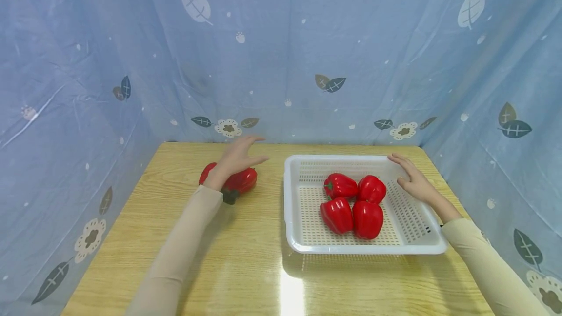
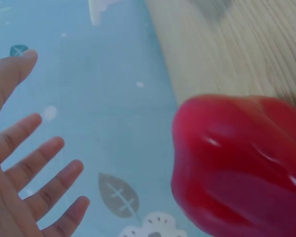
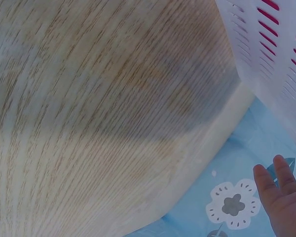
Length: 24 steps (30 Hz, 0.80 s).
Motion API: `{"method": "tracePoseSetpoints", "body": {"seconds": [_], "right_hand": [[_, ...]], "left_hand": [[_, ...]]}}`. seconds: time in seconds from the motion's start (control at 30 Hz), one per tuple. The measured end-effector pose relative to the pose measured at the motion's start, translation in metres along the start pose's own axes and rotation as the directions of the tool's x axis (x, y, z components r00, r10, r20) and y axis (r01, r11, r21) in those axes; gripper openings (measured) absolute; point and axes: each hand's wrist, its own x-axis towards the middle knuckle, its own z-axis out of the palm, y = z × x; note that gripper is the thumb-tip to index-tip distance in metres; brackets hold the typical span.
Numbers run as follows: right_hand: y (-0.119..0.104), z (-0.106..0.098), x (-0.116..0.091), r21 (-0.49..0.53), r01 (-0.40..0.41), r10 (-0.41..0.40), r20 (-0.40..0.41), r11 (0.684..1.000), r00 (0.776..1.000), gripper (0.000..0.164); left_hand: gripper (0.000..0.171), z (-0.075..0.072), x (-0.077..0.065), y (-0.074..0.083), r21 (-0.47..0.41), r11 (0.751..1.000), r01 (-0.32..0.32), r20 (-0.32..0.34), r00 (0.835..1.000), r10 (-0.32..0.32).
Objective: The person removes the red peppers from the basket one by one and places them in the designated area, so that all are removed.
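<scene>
On the left of the table, red bell peppers lie partly hidden under my left hand and wrist. The hand hovers over them with spread fingers and nothing in its grasp. In the left wrist view, one pepper appears large beside the open hand. A white slotted plastic basket stands on the right and holds several red bell peppers. My right hand is at the basket's right side, fingers extended near the back corner and thumb over the inside. Whether it touches the rim, I cannot tell.
The wood-grain table is bounded at the back and sides by a blue curtain with leaf and flower prints. A dark object shows below the left wrist. In the right wrist view, the basket wall rises near the table edge.
</scene>
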Motion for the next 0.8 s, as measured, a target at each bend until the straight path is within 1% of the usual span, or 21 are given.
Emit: {"method": "tracePoseSetpoints", "body": {"seconds": [0.3,0.43,0.63,0.8], "right_hand": [[-0.002,-0.001,0.002,-0.003,-0.013,0.013,0.006,1.000,1.000,0.061],[-0.002,-0.001,0.002,-0.003,-0.018,0.018,0.006,1.000,1.000,0.061],[-0.002,-0.002,0.002,-0.005,-0.015,0.015,0.006,1.000,1.000,0.061],[-0.002,-0.001,0.001,-0.003,-0.018,0.018,0.004,1.000,1.000,0.061]], "left_hand": [[0.067,0.001,0.015,0.018,0.040,0.996,-0.084,0.033,0.996,0.083],[0.066,0.000,0.022,0.029,0.029,0.993,-0.117,0.055,0.992,0.115],[0.064,0.001,0.033,0.048,0.026,0.985,-0.168,0.105,0.981,0.164],[0.063,0.003,0.041,0.063,0.040,0.978,-0.205,0.158,0.968,0.197]]}}
